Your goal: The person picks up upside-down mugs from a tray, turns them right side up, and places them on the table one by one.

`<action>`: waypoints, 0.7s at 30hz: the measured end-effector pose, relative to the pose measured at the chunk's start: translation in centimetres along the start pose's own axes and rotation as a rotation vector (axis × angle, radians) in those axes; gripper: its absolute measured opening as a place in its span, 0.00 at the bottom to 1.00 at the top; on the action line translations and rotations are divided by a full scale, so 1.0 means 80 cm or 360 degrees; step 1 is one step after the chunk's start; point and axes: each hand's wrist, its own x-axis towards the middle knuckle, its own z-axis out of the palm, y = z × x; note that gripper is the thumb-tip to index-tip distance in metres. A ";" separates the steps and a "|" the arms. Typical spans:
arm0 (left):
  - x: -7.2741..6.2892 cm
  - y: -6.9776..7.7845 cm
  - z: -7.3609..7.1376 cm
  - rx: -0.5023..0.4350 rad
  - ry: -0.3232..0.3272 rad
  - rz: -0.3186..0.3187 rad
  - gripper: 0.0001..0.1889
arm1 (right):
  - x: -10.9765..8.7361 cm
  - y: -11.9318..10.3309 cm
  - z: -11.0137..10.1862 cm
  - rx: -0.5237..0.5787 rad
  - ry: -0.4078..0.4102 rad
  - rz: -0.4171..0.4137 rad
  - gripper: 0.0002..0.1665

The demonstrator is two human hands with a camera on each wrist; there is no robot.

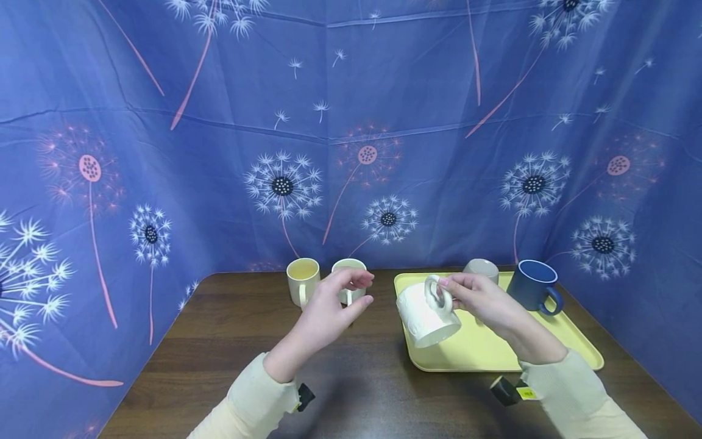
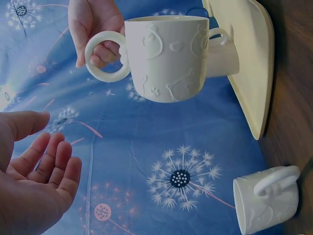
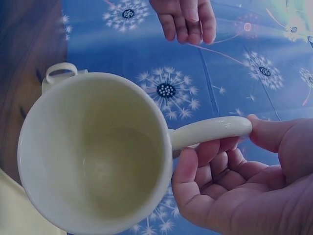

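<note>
My right hand (image 1: 488, 305) pinches the handle of a white mug (image 1: 425, 314) with raised decoration, above the left part of a yellow tray (image 1: 471, 353). The mug is tipped over, and its pale inside (image 3: 107, 152) faces the right wrist camera. In the left wrist view, embossed shapes show on the side of this mug (image 2: 168, 58). My left hand (image 1: 323, 311) hangs over the table with fingers loosely bent and nothing in them. Behind it, partly hidden in the head view, stands another white mug (image 1: 351, 264), whose embossed side (image 2: 259, 208) shows in the left wrist view.
A cream mug with a yellow inside (image 1: 303, 279) stands at the back of the brown table (image 1: 219, 341). On the tray are a navy mug (image 1: 529, 286) and a light grey cup (image 1: 482, 267), partly covered by my right hand. A blue dandelion-print cloth (image 1: 351, 201) hangs behind.
</note>
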 end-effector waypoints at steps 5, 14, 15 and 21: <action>0.004 0.004 0.006 -0.0053 -0.0033 0.0051 0.15 | 0.001 0.000 0.006 0.0045 -0.0042 -0.0043 0.18; 0.011 0.001 0.021 -0.0193 -0.0095 0.0065 0.17 | -0.002 -0.004 0.014 -0.0044 -0.0173 -0.0156 0.20; 0.011 0.002 0.023 -0.0208 -0.0101 0.0070 0.17 | -0.002 -0.004 0.015 -0.0061 -0.0191 -0.0171 0.21; 0.015 0.002 0.035 -0.0247 -0.0179 0.0081 0.17 | -0.004 -0.004 0.021 -0.0137 -0.0324 -0.0274 0.20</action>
